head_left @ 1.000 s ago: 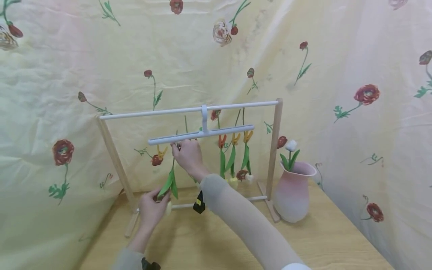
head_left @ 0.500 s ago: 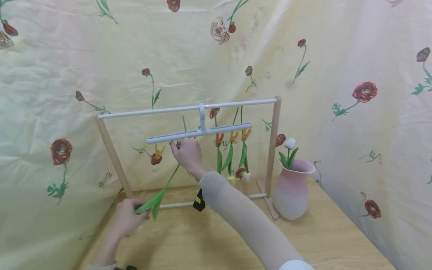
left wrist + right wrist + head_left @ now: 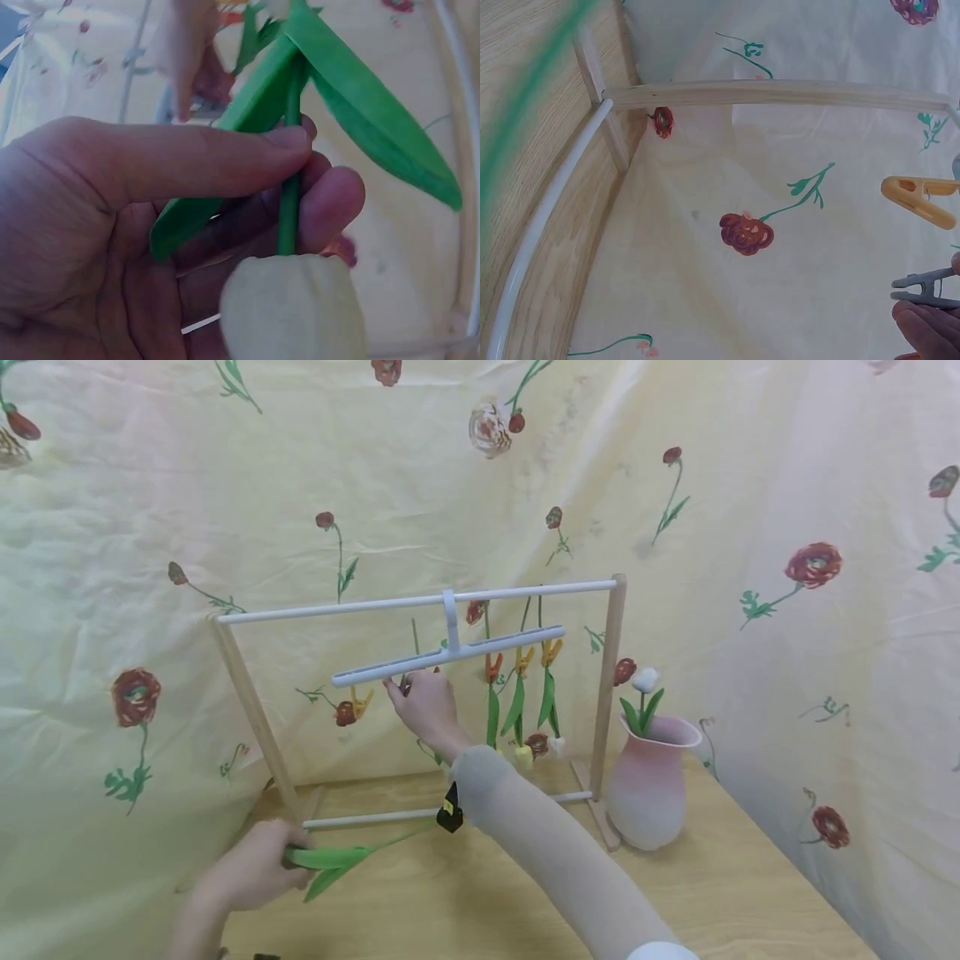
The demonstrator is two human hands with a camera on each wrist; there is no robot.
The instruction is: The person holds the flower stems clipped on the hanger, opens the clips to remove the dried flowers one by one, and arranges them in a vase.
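Note:
My left hand (image 3: 258, 867) holds an artificial tulip (image 3: 330, 858) low over the table at the left. In the left wrist view, thumb and fingers pinch its green stem (image 3: 290, 214) just above the downward white bloom (image 3: 294, 307). Under the white hanger (image 3: 450, 653), my right hand (image 3: 427, 710) pinches a grey clip (image 3: 922, 292). The clip's two free ends stand apart with nothing between them in the right wrist view. A yellow-orange clip (image 3: 362, 702) hangs bare left of that hand. Several tulips hang head down from orange and yellow clips (image 3: 522, 658) at the hanger's right.
The hanger hooks over the white top rail (image 3: 337, 607) of a wood-sided rack (image 3: 251, 710). A pink and white vase (image 3: 648, 793) with a white tulip (image 3: 645, 681) stands right of it on the wooden table (image 3: 525, 893). Floral cloth (image 3: 450, 485) surrounds the table.
My left hand has moved down and left with the tulip, whose stem has swung from upright below the hanger to nearly level. The right hand stays at the hanger, which tilts slightly more.

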